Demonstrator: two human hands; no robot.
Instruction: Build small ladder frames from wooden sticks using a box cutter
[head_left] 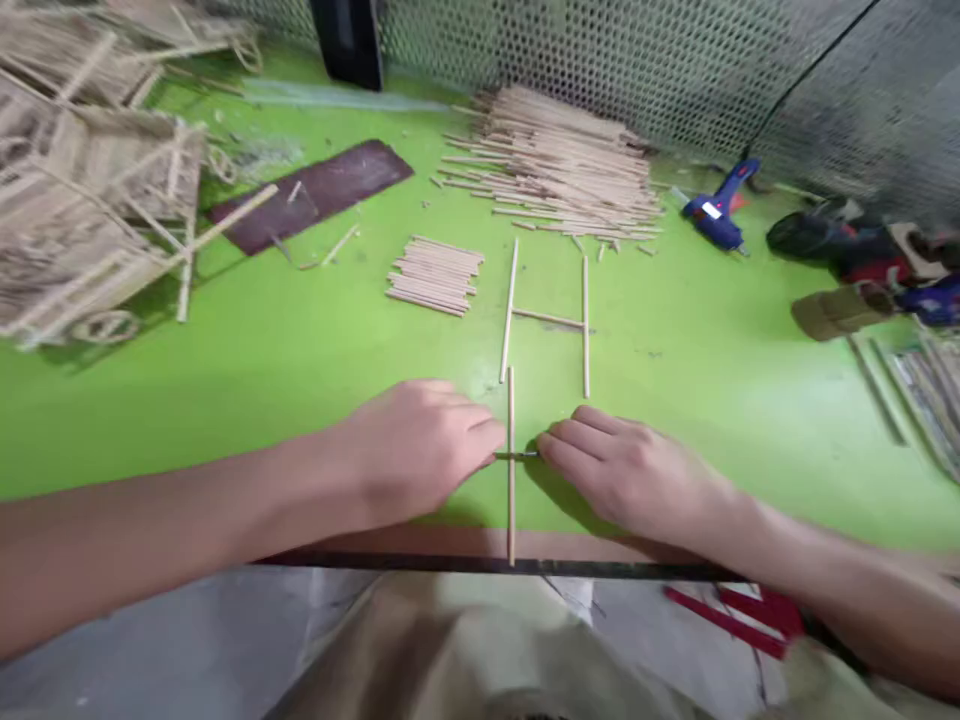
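A thin dark rod (529, 455) runs between my two hands and crosses a wooden stick (511, 510) that points toward me at the table's front edge. My left hand (431, 440) is closed on the rod's left end, and its fingertips come close to the stick. On the other side, the fingers of my right hand (619, 460) pinch the rod's right end. What kind of tool the rod is, I cannot make out. Just beyond lie two long sticks with a short crosspiece (551, 319) between them, forming an H.
Short cut sticks (435, 275) lie bundled beyond my left hand, with a big stick pile (570, 165) behind. A brown sandpaper strip (322, 190) and wooden frames (90, 200) are at left. At right are a blue glue gun (720, 210) and a blurred power tool (840, 245).
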